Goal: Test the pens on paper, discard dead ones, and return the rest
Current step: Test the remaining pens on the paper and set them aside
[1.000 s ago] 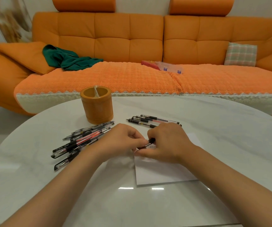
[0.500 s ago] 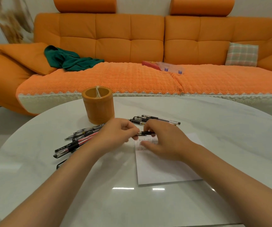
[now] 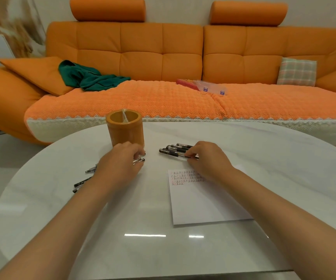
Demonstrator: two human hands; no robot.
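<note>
A white paper (image 3: 203, 201) with rows of red and black test scribbles lies on the marble table (image 3: 284, 168). My right hand (image 3: 209, 158) is above the paper's top edge and pinches a black pen (image 3: 180, 155) lying at the near side of the right pile of pens (image 3: 176, 148). My left hand (image 3: 120, 164) covers the left pile of pens (image 3: 83, 181) in front of the orange pen holder (image 3: 125, 130). Its curled fingers close on a pen whose tip (image 3: 140, 160) sticks out to the right.
An orange sofa (image 3: 163, 102) runs behind the table, with a green cloth (image 3: 88, 76), a plaid cushion (image 3: 296, 71) and a clear plastic packet (image 3: 209, 87) on it. The table's rounded edge curves away on the left.
The hands held one pen together over the paper. They have parted: the right hand carried that pen back to the right pile, and the left hand moved onto the left pile.
</note>
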